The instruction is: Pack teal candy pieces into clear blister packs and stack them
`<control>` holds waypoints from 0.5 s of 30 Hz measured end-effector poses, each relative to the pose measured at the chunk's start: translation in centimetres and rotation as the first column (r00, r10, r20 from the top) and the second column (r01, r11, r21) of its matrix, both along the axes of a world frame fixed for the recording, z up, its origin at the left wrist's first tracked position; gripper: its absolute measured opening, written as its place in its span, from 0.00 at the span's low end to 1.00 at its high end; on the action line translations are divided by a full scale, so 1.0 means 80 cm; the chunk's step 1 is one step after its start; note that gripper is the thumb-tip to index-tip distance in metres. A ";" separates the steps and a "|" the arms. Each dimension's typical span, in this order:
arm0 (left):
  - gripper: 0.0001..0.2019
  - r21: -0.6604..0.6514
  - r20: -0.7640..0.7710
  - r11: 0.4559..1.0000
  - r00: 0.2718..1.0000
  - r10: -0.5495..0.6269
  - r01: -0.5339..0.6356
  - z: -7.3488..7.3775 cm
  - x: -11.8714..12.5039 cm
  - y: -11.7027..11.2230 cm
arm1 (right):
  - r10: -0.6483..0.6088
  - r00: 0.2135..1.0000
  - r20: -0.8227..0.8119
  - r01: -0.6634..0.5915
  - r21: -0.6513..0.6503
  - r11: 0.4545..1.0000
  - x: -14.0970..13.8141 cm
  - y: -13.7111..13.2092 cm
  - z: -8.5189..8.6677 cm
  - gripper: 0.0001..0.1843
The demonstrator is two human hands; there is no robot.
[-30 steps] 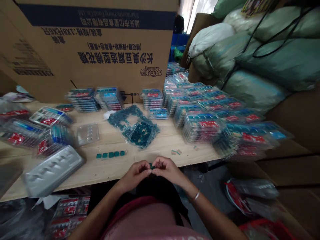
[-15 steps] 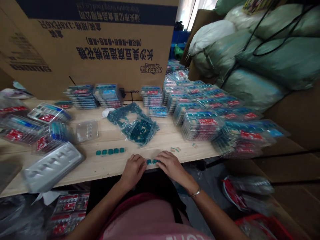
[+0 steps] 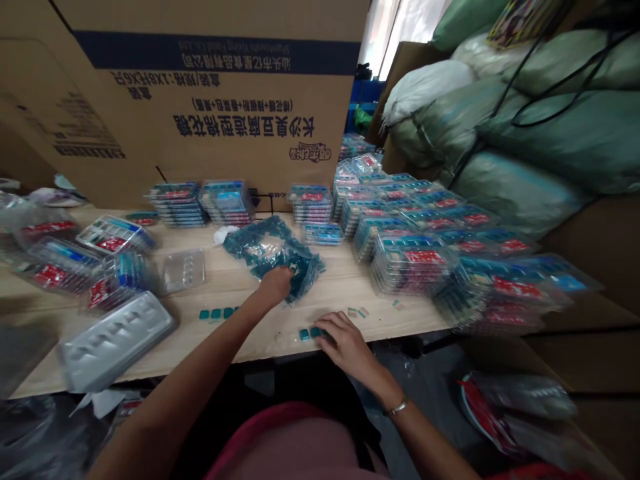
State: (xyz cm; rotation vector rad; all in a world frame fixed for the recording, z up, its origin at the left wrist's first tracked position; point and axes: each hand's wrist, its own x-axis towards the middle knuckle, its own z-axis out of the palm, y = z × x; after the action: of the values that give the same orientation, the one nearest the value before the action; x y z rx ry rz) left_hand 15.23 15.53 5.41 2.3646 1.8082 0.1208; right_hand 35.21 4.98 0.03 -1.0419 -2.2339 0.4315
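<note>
The small teal tiles (image 3: 310, 332) lie flat near the front edge of the surface (image 3: 340, 287), two or three of them side by side. A second ago both hands pinched them together above the person's lap, and half a second ago the hands pressed them down on the wood. The right hand (image 3: 345, 337) has stayed with them, fingers loosely spread and lying low, its fingertips touching the end of the little group and gripping nothing. The left hand (image 3: 276, 283) has let go and stretched forward to the bag of teal pieces (image 3: 273, 253), so the work has shifted from the set-down tiles to the supply. Its knuckles face the camera and its fingers curl onto the bag's near edge (whether they pinch anything cannot be told).

The bag is thin, crinkled clear film, lumpy with dark teal squares. Left of the arm lies a second row of teal tiles (image 3: 217, 313), small, glossy and square. Further left are a clear tray (image 3: 184, 270) with shallow pockets and a grey moulded tray (image 3: 115, 340) of matt plastic. Stacks of blister packs (image 3: 410, 260), shiny with red and blue cards, crowd the right side. A printed cardboard box (image 3: 215, 100) stands behind, and bulging sacks (image 3: 525, 133) are piled to the right
</note>
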 end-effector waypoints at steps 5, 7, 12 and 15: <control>0.14 -0.029 -0.004 1.000 1.000 -0.004 0.004 -0.023 0.003 0.020 | -0.084 0.989 -0.121 0.089 0.036 0.995 0.010 -0.001 -0.001 0.09; 0.15 -0.033 0.004 0.999 1.000 -0.002 0.002 -0.027 -0.002 0.020 | -0.100 0.983 -0.153 0.107 0.039 0.993 0.011 0.002 -0.003 0.09; 0.13 -0.016 0.027 0.999 0.999 0.045 -0.045 -0.026 -0.001 0.023 | -0.092 0.973 -0.212 0.105 0.047 0.993 0.002 0.013 -0.003 0.09; 0.12 0.047 0.089 0.996 0.993 0.077 -0.081 -0.017 0.001 0.020 | -0.079 0.965 -0.248 0.093 0.047 0.995 -0.002 0.013 0.001 0.08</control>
State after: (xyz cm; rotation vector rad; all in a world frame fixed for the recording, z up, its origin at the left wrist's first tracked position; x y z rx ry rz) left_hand 15.34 17.13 4.03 2.2826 1.8795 0.2790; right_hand 35.05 6.00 0.14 -0.9932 -1.9626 0.4301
